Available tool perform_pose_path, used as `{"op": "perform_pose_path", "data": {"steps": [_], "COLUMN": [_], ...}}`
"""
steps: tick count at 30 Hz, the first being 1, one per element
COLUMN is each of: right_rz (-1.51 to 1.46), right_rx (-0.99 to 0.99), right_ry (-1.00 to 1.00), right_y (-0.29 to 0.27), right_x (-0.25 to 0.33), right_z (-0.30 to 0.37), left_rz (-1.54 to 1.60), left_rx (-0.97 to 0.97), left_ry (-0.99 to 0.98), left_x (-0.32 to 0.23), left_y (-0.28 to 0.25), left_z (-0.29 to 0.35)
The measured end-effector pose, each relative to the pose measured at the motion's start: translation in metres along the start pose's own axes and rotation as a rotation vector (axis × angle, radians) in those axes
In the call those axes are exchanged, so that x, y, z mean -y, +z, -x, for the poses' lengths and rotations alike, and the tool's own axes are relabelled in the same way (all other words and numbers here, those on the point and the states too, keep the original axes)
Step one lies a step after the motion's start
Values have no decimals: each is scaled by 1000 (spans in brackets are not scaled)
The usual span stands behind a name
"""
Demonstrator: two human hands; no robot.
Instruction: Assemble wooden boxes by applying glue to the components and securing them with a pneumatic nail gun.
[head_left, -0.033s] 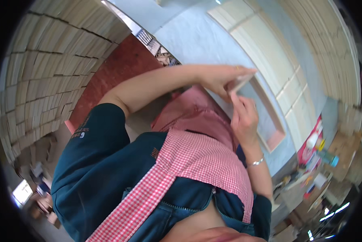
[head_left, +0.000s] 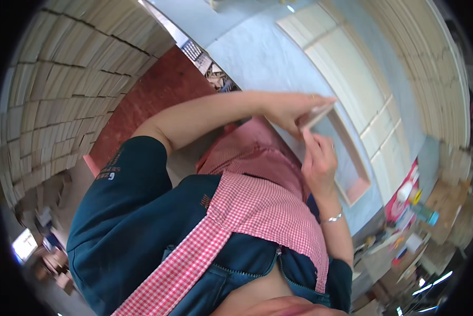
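A pale wooden rectangular frame (head_left: pixel 349 145) lies tilted over the blue-grey tabletop, its far long side and right end in plain sight. My left hand (head_left: pixel 293 112) reaches across from the left and grips the frame's left end, fingers along the outside and thumb side toward me. Close beside it, my right hand (head_left: pixel 319 158) has its fingers bent and pressed together at the near left corner. The near long side is mostly hidden behind my right hand and wrist.
Flat pale wooden panels (head_left: pixel 347 68) lie on the blue-grey tabletop (head_left: pixel 257 58) beyond the frame. Stacks of wooden pieces (head_left: pixel 62 79) rise at the left, with more boards (head_left: pixel 431 63) at far right. A bottle (head_left: pixel 425 215) and clutter sit lower right.
The whole view has shifted slightly, so the hands and frame sit a little lower in the picture. Both hands keep their places on the frame.
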State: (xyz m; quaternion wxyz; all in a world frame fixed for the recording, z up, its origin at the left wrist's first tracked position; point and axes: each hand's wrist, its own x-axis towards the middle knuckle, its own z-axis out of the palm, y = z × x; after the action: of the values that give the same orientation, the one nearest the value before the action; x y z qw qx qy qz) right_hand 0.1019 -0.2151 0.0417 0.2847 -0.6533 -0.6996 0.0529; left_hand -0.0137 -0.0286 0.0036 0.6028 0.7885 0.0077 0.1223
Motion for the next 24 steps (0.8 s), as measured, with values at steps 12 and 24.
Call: {"op": "perform_pose_path", "data": {"steps": [12, 24], "right_rz": [-79, -84], "right_rx": [-118, -126], "right_ry": [-239, -99], "right_y": [111, 100], "right_x": [-28, -8], "right_z": [-296, -305], "left_rz": [42, -12], "left_rx": [-76, 14], "left_ry": [2, -45], "left_x": [0, 9], "left_y": [1, 3], "left_z": [4, 4]}}
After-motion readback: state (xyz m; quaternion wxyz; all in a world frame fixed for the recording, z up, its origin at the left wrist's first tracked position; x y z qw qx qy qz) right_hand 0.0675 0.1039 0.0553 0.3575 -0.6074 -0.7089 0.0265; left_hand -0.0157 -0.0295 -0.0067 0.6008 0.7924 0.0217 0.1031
